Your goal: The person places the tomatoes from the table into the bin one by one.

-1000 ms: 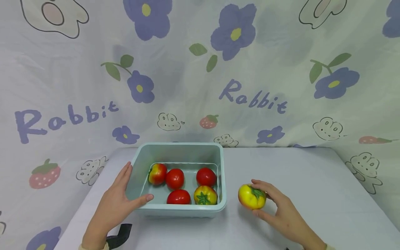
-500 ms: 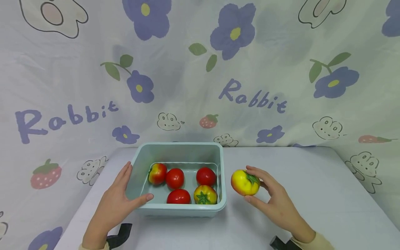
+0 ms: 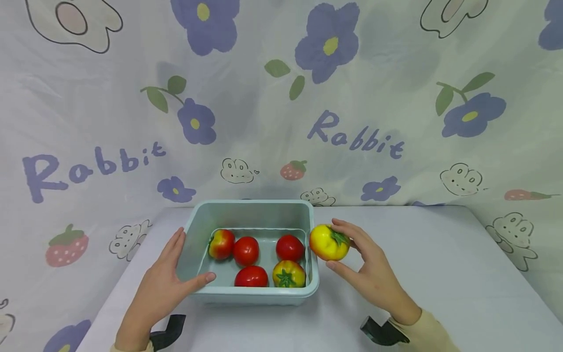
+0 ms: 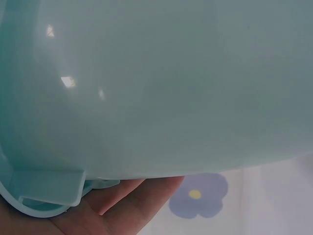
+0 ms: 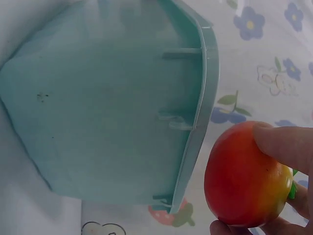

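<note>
My right hand (image 3: 369,271) grips a glossy yellow-and-red tomato (image 3: 327,243) with green leaves on top, thumb and fingers on either side of it. It is raised level with the right rim of a pale blue-green plastic bin (image 3: 255,292) and overlaps that rim in the head view. From the right wrist, the red side of the tomato (image 5: 244,178) shows just beyond the bin's edge. At the bin's near left corner my left hand (image 3: 160,286) holds on, thumb over the front rim and fingers along the outer left wall; the fingers (image 4: 142,205) show below the wall in the left wrist view.
Inside the bin lie several tomatoes, among them a red one (image 3: 290,248) and a yellow-green one (image 3: 289,275) near the right wall. The white-covered table (image 3: 440,274) stretches to the right. A curtain (image 3: 281,112) printed with flowers and rabbits hangs behind.
My right hand has lifted the tomato off the table and carried it up and leftward to the bin's right rim. My left hand and the bin have stayed put.
</note>
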Available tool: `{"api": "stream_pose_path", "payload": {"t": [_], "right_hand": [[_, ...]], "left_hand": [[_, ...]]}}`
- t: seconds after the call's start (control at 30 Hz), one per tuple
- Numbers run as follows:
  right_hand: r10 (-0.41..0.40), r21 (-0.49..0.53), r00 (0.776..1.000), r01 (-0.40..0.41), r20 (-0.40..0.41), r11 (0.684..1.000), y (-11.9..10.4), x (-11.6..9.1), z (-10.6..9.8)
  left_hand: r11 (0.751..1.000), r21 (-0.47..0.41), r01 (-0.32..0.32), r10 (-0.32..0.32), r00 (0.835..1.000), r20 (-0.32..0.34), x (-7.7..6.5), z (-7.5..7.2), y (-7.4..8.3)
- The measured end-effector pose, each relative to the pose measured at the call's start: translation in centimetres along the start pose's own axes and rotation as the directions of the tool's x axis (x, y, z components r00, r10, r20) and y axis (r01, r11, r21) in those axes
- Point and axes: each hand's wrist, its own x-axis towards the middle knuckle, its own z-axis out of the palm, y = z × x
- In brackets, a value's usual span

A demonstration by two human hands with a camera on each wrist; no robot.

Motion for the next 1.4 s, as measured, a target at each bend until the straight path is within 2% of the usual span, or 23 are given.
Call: {"api": "stream_pose_path", "payload": {"t": [0.37, 0.87, 1.4], "right_hand": [[-0.075, 0.060, 0.997, 0.074, 0.016, 0.995, -0.3, 2.0, 1.6], [-0.158, 0.065, 0.984, 0.153, 0.077, 0.986, -0.6, 4.1, 3.4], [-0.157, 0.069, 0.978, 0.149, 0.139, 0.986, -0.2, 5.7, 5.0]], "left_hand": [[1.000, -0.004, -0.003, 0.003, 1.000, -0.006, 0.0, 0.0, 0.1], [1.000, 0.008, -0.004, 0.004, 1.000, -0.012, 0.1, 0.1, 0.1], [1.000, 0.005, -0.006, 0.006, 1.000, -0.015, 0.2, 0.2, 0.2]]}}
